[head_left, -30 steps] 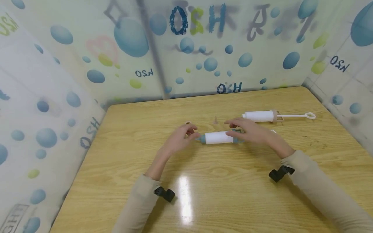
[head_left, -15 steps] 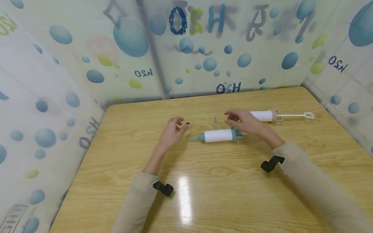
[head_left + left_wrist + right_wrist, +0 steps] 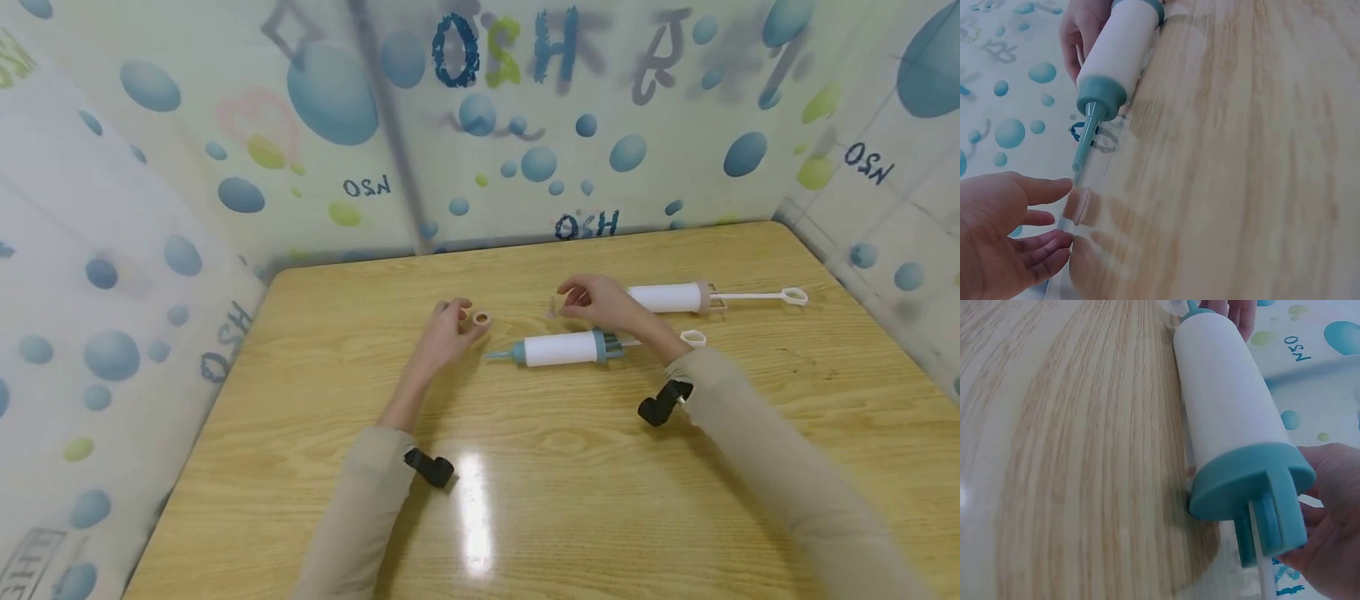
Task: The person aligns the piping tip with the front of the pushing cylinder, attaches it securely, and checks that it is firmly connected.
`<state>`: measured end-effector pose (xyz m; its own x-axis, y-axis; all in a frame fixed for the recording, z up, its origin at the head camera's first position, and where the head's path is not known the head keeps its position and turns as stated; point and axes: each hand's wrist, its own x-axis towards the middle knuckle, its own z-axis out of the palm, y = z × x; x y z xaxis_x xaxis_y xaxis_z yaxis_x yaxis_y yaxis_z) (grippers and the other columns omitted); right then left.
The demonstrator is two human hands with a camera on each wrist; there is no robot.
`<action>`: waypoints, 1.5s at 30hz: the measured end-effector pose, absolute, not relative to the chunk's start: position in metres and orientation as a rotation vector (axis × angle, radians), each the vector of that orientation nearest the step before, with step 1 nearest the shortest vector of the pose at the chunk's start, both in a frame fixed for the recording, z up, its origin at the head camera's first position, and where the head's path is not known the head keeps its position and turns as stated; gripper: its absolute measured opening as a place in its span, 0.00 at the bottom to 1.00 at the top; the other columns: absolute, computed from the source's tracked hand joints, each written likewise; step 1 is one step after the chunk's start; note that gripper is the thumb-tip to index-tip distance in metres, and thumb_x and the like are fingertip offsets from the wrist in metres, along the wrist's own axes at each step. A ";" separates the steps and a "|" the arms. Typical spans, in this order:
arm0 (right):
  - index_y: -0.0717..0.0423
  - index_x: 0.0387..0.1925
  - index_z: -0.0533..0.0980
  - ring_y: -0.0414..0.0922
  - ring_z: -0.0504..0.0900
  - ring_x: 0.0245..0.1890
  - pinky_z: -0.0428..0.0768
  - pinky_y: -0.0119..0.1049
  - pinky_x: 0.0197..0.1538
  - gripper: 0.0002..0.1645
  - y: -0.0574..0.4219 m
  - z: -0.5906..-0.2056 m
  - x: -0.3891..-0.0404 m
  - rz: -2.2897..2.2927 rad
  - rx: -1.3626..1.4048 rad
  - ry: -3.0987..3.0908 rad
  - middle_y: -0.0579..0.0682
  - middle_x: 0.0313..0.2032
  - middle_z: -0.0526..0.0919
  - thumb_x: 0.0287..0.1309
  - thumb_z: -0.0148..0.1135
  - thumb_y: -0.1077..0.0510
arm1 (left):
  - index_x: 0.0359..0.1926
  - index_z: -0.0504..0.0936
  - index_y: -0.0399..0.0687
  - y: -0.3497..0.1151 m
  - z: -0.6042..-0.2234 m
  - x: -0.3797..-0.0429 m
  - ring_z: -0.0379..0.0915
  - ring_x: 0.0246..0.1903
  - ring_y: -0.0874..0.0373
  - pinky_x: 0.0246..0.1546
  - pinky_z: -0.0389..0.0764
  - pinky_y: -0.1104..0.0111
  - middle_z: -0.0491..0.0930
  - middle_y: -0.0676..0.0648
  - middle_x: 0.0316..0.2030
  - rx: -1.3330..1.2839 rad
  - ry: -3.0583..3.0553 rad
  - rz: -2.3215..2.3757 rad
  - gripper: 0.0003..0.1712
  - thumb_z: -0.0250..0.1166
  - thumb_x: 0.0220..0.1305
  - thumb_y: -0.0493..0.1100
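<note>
My left hand (image 3: pixel 447 336) is at a small beige ring (image 3: pixel 482 318), its thumb and loosely bent fingers on either side. In the left wrist view the ring (image 3: pixel 1076 205) sits by the fingertips, without a visible grip. My right hand (image 3: pixel 602 303) reaches to a small pale pointed nozzle (image 3: pixel 552 308), fingers slightly bent beside it; whether they touch it is unclear. A syringe (image 3: pixel 561 349) with white barrel, teal ends and teal nozzle lies between the hands and me. In the right wrist view its barrel (image 3: pixel 1229 387) hides the right fingertips.
A second white syringe (image 3: pixel 666 298) with a beige collar and extended plunger lies behind the right hand. The teal syringe's loop handle (image 3: pixel 693 338) shows beside the right wrist. A wooden table (image 3: pixel 570 467) carries everything, with a patterned wall sheet (image 3: pixel 510 192) along its back edge.
Both hands have come off the teal syringe, leaving it on the table. The left hand moved back and left to the ring; the right hand moved back and left to the small nozzle.
</note>
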<state>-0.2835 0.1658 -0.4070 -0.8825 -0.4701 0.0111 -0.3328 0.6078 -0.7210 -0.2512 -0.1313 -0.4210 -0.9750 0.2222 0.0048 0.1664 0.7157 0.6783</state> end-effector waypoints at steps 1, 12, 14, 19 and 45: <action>0.68 0.59 0.74 0.56 0.83 0.47 0.82 0.51 0.51 0.22 0.164 -0.408 -0.285 -1.131 -0.663 2.646 0.62 0.47 0.82 0.69 0.64 0.60 | 0.69 0.68 0.35 -0.130 -0.421 -0.253 0.74 0.49 0.44 0.47 0.81 0.56 0.70 0.36 0.53 0.321 2.833 1.109 0.34 0.65 0.72 0.51; 0.60 0.55 0.80 0.54 0.82 0.47 0.81 0.50 0.50 0.17 0.150 -0.415 -0.297 -1.063 -0.642 2.642 0.58 0.45 0.85 0.66 0.67 0.59 | 0.64 0.78 0.41 -0.120 -0.425 -0.264 0.78 0.49 0.44 0.49 0.82 0.57 0.69 0.36 0.55 0.438 2.877 1.018 0.23 0.66 0.71 0.42; 0.59 0.50 0.82 0.53 0.82 0.46 0.81 0.49 0.49 0.13 0.148 -0.415 -0.297 -1.067 -0.635 2.639 0.57 0.44 0.85 0.65 0.68 0.60 | 0.60 0.80 0.41 -0.118 -0.426 -0.264 0.79 0.48 0.45 0.49 0.82 0.59 0.69 0.37 0.54 0.446 2.876 1.015 0.19 0.66 0.71 0.40; 0.57 0.38 0.83 0.51 0.82 0.41 0.81 0.47 0.47 0.03 0.145 -0.414 -0.293 -1.090 -0.648 2.637 0.54 0.39 0.85 0.64 0.69 0.61 | 0.56 0.83 0.39 -0.117 -0.426 -0.264 0.75 0.44 0.47 0.46 0.81 0.59 0.72 0.37 0.50 0.450 2.889 1.028 0.15 0.66 0.71 0.38; 0.63 0.42 0.81 0.47 0.85 0.35 0.85 0.46 0.39 0.05 0.140 -0.374 -0.245 -1.322 -1.070 2.901 0.54 0.37 0.85 0.65 0.64 0.67 | 0.54 0.83 0.40 -0.098 -0.383 -0.231 0.83 0.38 0.51 0.41 0.86 0.65 0.77 0.42 0.43 0.752 2.811 1.607 0.17 0.70 0.67 0.41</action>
